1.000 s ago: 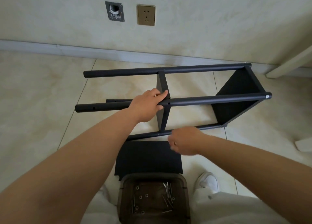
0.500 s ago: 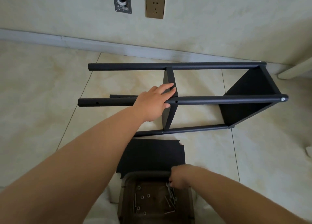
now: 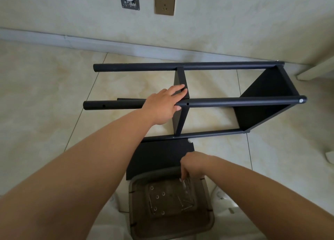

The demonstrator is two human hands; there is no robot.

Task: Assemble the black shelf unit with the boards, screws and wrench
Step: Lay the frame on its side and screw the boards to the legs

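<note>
Head view: the shelf (image 3: 198,102) lies on its side on the floor, tubes running left–right. The left hand (image 3: 163,106) rests on the near upper tube (image 3: 235,101), fingers straight, just left of an empty screw hole (image 3: 187,104). The right hand (image 3: 194,164) reaches into the tray (image 3: 206,220) at the near edge, fingers pinching a screw (image 3: 184,184) (blurred, probably) – the hole lies far and slightly left of it.
</note>
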